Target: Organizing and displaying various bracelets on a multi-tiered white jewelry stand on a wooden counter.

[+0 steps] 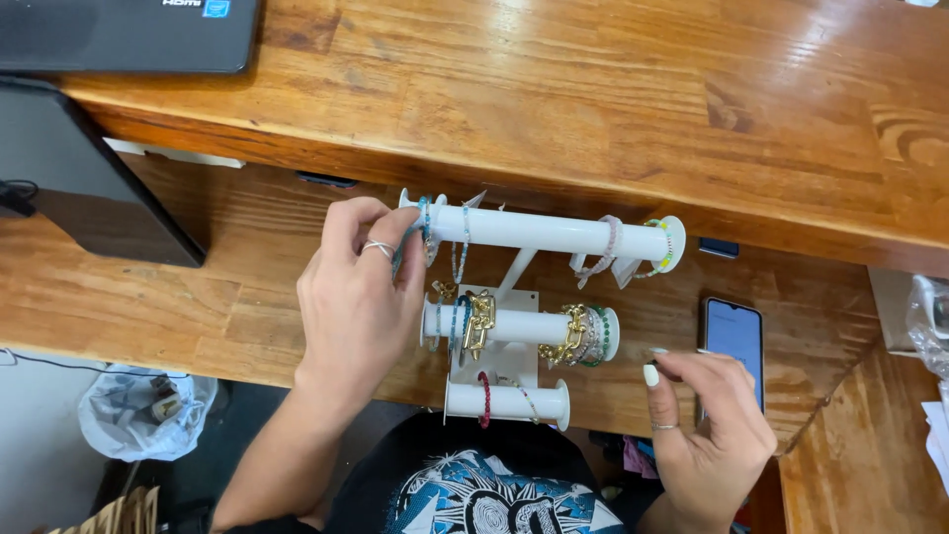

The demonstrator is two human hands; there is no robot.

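Observation:
A white three-bar bracelet stand (539,233) sits on the lower wooden shelf in front of me. My left hand (358,297), with a ring on one finger, pinches a turquoise beaded bracelet (423,212) at the left end of the top bar. Gold chain bracelets (479,321) and several beaded ones hang on the middle bar; a red bracelet (484,398) hangs on the bottom bar. My right hand (707,430) hovers right of the stand, fingers curled, thumb and forefinger close together; whether they hold something small I cannot tell.
A phone (733,348) with a lit screen lies on the shelf beside my right hand. A raised wooden counter (613,99) runs above the stand. A laptop (129,35) sits at the top left, a dark box (79,178) below it. A plastic bag (143,410) lies on the floor.

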